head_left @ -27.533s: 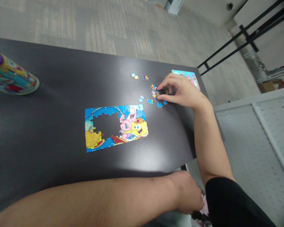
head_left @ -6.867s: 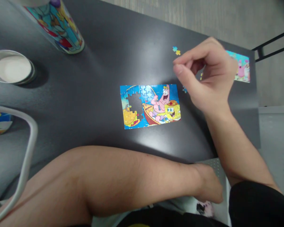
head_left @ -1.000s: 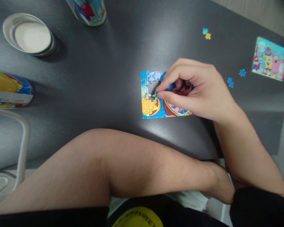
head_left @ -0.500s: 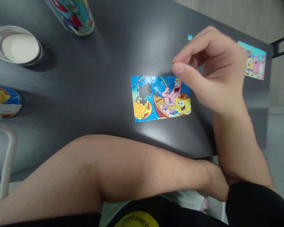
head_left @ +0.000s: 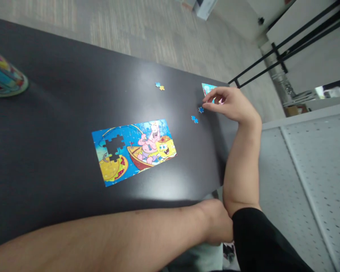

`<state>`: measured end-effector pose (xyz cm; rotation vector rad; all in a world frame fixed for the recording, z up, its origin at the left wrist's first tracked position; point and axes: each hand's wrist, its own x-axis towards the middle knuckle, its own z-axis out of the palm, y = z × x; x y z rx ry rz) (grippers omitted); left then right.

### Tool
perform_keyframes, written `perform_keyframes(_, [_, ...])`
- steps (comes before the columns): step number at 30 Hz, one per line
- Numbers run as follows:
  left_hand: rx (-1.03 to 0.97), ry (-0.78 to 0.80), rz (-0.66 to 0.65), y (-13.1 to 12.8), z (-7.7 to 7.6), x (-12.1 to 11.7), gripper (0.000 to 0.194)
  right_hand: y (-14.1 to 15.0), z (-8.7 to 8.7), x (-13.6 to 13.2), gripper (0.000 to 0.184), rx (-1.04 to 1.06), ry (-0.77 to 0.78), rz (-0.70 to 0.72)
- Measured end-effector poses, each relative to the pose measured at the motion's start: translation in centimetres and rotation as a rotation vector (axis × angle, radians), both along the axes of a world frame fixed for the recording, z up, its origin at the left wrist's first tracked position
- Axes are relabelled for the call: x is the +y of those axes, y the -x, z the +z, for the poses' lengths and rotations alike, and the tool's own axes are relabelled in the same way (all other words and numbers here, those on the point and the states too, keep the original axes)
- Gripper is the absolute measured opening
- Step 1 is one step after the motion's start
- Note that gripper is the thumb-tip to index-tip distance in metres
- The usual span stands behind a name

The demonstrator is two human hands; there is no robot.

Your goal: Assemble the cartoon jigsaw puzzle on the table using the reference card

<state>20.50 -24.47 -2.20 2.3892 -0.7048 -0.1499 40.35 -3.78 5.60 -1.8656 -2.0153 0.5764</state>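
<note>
My right hand (head_left: pixel 226 102) hovers over the right end of the dark table, thumb and forefinger slightly apart with nothing visible between them. Just by the thumb tip lies a blue puzzle piece (head_left: pixel 201 109). Two more blue pieces (head_left: pixel 194 119) sit close below it. Behind the fingers is a small picture card (head_left: pixel 207 88), partly covered by the hand. A nearly filled jigsaw puzzle (head_left: pixel 141 149) with cartoon figures in a boat lies mid-table, with a gap at its upper left. My left hand (head_left: pixel 218 223) rests by the right elbow, its fingers hidden.
Light blue and yellow puzzle pieces (head_left: pixel 159 86) lie near the far edge. A printed can (head_left: pixel 4 77) stands at the left. Black metal bars (head_left: pixel 272 56) rise beyond the table's right end, and a white perforated panel (head_left: pixel 294 181) is at the right.
The view has swung to the right. My right hand has moved from above the jigsaw to the loose blue pieces by the card, its pinch loosening. My left arm stays across the front.
</note>
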Motion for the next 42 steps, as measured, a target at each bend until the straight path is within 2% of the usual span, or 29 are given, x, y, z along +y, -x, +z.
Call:
perform_keyframes(5, [0.023,-0.027,-0.012,0.2,0.3,0.1,0.061,-0.8,0.1,-0.2,0.043,0.032,0.132,0.028])
perform_keyframes(12, [-0.019,-0.070,0.004,-0.2,-0.5,-1.0,0.054,-0.5,-1.3,0.6,0.046,0.015,0.110,0.054])
perform_keyframes(15, [-0.033,-0.083,0.011,-0.4,-1.0,-1.5,0.041,1.5,-2.7,1.4,0.039,0.031,0.045,0.097])
perform_keyframes(18, [-0.042,-0.102,0.020,-0.6,-1.5,-2.0,0.027,4.9,-4.8,2.2,0.036,0.039,-0.182,0.138])
perform_keyframes(21, [-0.061,-0.124,0.025,-0.8,-2.1,-2.6,0.021,8.4,-6.6,2.9,0.039,-0.011,-0.230,0.158])
perform_keyframes(24, [-0.094,-0.146,0.025,-1.1,-2.7,-3.2,0.022,10.8,-7.5,3.3,0.034,-0.039,-0.236,0.161])
perform_keyframes(30, [-0.192,-0.163,0.060,-2.2,-4.6,-5.1,0.021,11.9,-6.9,3.1,0.013,0.031,-0.196,0.176])
perform_keyframes(37, [-0.302,-0.158,0.083,-4.1,-6.7,-8.1,0.006,11.8,-5.0,1.3,0.022,0.230,-0.056,0.244])
perform_keyframes(42, [-0.344,-0.137,0.100,-5.8,-7.7,-9.6,0.009,13.5,-4.4,-0.2,0.023,0.411,-0.001,0.362])
